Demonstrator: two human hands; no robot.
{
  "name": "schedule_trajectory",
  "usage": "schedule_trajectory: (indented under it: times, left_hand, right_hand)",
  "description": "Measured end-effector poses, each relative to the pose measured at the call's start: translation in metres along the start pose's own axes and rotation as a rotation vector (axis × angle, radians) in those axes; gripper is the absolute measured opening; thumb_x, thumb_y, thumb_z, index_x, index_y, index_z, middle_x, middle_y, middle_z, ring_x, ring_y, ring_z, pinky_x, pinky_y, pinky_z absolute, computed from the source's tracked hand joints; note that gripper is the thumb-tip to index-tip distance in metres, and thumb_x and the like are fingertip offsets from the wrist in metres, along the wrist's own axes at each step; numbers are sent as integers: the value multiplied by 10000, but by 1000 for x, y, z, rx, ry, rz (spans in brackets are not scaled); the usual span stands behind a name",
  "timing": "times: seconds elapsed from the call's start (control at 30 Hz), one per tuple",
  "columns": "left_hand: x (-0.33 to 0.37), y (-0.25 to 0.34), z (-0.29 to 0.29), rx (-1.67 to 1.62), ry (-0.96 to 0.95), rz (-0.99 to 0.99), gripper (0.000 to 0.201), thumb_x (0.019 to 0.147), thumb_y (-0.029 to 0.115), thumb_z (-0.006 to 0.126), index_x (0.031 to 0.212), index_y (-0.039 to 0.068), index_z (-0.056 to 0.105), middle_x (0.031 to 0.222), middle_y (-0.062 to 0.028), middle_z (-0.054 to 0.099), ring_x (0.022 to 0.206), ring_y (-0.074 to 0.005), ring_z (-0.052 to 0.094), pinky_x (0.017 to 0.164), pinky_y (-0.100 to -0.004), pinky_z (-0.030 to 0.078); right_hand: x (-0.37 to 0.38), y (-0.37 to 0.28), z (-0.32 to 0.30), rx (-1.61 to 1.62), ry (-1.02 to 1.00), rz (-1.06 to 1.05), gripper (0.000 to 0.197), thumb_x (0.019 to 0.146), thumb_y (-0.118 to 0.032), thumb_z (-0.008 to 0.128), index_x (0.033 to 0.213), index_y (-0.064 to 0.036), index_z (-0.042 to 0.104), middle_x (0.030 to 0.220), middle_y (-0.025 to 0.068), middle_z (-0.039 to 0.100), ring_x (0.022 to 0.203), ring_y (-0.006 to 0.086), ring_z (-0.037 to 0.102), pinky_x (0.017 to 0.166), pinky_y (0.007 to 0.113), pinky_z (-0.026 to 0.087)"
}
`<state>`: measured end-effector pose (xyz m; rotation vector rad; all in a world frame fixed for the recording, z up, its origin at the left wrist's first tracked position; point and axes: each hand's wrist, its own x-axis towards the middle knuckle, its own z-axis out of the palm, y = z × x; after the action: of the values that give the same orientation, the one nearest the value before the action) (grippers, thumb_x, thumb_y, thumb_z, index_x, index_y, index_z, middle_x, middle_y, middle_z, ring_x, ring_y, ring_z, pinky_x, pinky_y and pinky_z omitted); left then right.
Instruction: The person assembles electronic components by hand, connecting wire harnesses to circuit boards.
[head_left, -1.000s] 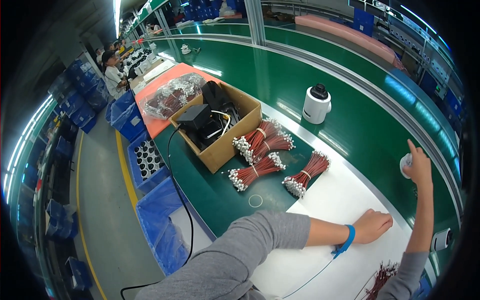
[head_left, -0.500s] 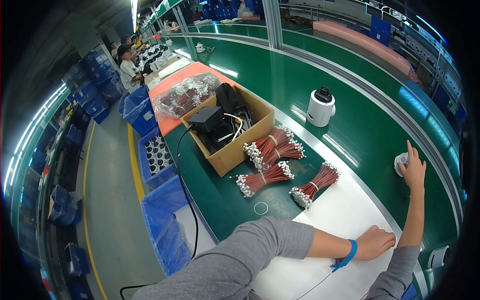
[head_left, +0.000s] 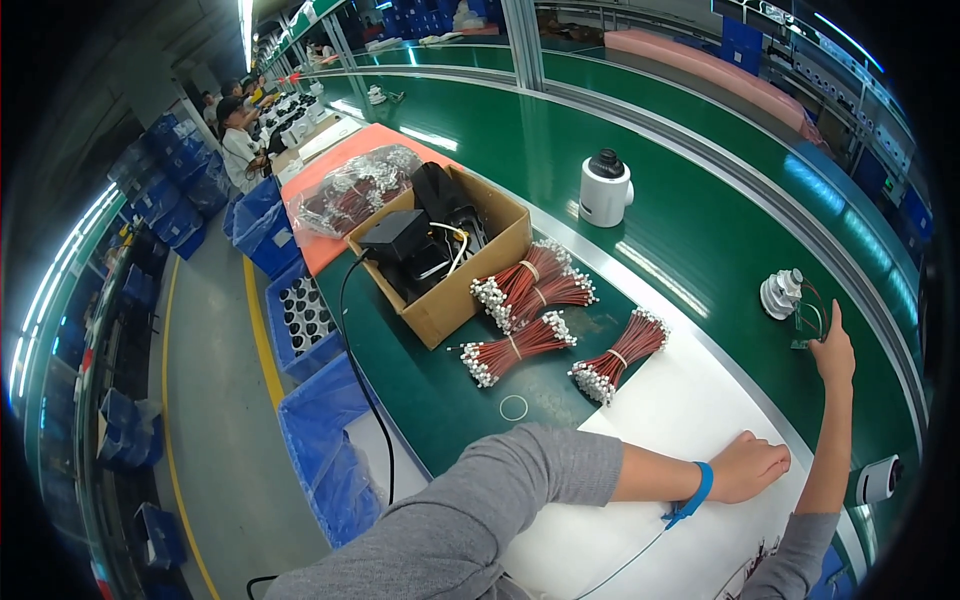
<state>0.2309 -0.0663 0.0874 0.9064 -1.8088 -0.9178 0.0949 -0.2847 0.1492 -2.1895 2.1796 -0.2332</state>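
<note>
My left hand (head_left: pixel 753 469) rests on a white sheet (head_left: pixel 600 535), its fingers curled under; whatever they hold, if anything, is hidden. A blue wrist strap (head_left: pixel 704 492) with a thin cord circles that wrist. Over the green conveyor belt (head_left: pixel 690 210), my right hand (head_left: pixel 834 352) reaches out with its index finger stretched. Just beside its fingertips lies a small green circuit board (head_left: pixel 802 338), joined by wires to a round white part (head_left: pixel 780 295). No firm grip shows there. Several bundles of red wires with white connectors, such as the nearest bundle (head_left: pixel 620 358), lie left of the sheet.
A cardboard box (head_left: pixel 455 312) holds black parts and cables. White cylindrical cameras, one farther along (head_left: pixel 605 190) and one nearer (head_left: pixel 877 480), stand on the belt. Bagged wires (head_left: pixel 355 190) lie behind the box. Blue bins (head_left: pixel 325 440) flank the bench's left side. People work far left.
My right hand has come off the round white part and drawn slightly back. That part and the white camera have shifted away to the left along the belt. My left hand stays put.
</note>
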Motion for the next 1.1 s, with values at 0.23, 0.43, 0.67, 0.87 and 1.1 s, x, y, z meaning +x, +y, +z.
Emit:
schedule_trajectory:
  times: [0.23, 0.43, 0.67, 0.87, 1.1]
  left_hand:
    - [4, -3, -2, -12, -3, -1, 208, 946, 205, 385, 925, 82, 552, 758, -83, 596, 781, -251, 554, 849, -362, 334]
    - [6, -7, -3, -15, 8, 11, 218, 944, 220, 397, 930, 74, 558, 765, -96, 609, 803, -263, 557, 843, -372, 333]
    - [3, -5, -2, 22, -1, 9, 214, 951, 210, 392, 948, 86, 566, 743, -88, 593, 782, -252, 551, 860, -361, 335]
    - [0, -4, 2, 25, 17, 28, 214, 953, 216, 394, 948, 84, 562, 726, -93, 589, 773, -255, 546, 860, -362, 330]
    - [-2, -8, 2, 49, 14, 2, 217, 955, 218, 394, 952, 81, 562, 721, -96, 588, 765, -259, 544, 862, -363, 329]
  right_hand:
    - [10, 21, 7, 42, 371, -269, 753, 821, -237, 633, 1454, -241, 224, 1350, 99, 439, 1162, 318, 497, 853, 431, 480]
    - [12, 103, -27, -476, 288, 149, 737, 854, -403, 585, 1460, -342, 171, 1415, 67, 369, 1268, 295, 398, 890, 628, 368]
    - [-48, 159, -59, -547, -52, 590, 648, 899, -584, 397, 1460, -338, 184, 1455, 90, 338, 1347, 290, 292, 1014, 622, 242]
    - [-84, 153, -46, -659, 84, 366, 589, 927, -532, 388, 1444, -282, 259, 1415, 61, 394, 1333, 253, 316, 1030, 601, 241]
    - [-72, 179, -34, -611, 219, 281, 549, 938, -500, 390, 1428, -271, 297, 1362, 50, 450, 1287, 221, 380, 977, 554, 338]
